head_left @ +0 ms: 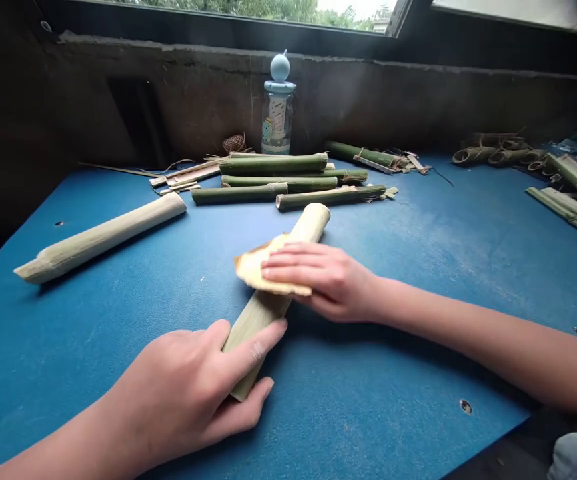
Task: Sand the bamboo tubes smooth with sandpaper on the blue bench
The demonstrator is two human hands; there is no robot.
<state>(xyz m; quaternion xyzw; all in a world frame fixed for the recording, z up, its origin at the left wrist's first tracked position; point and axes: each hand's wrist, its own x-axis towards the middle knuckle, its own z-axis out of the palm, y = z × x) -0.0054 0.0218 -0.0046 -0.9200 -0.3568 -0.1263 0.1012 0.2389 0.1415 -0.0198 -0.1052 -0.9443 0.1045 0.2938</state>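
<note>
My left hand (203, 380) is closed round the near end of a pale, peeled bamboo piece (255, 325), which slants away from me over the blue table. Across the upper part of that piece, my right hand (325, 277) presses a yellowish sheet (255, 267) that looks like sandpaper. The sheet bends over the bamboo and hides its middle. Beyond it the bamboo's far end shows bare and rounded. A second peeled bamboo piece (105, 237) lies apart on the left, touched by neither hand.
Several green bamboo lengths (273, 163) lie stacked behind my hands. A clear bottle with a light-blue lid (279, 120) stands at the wall by a ball of brown twine (234, 143). More cut bamboo (573, 210) is on the right of the blue table (368, 413).
</note>
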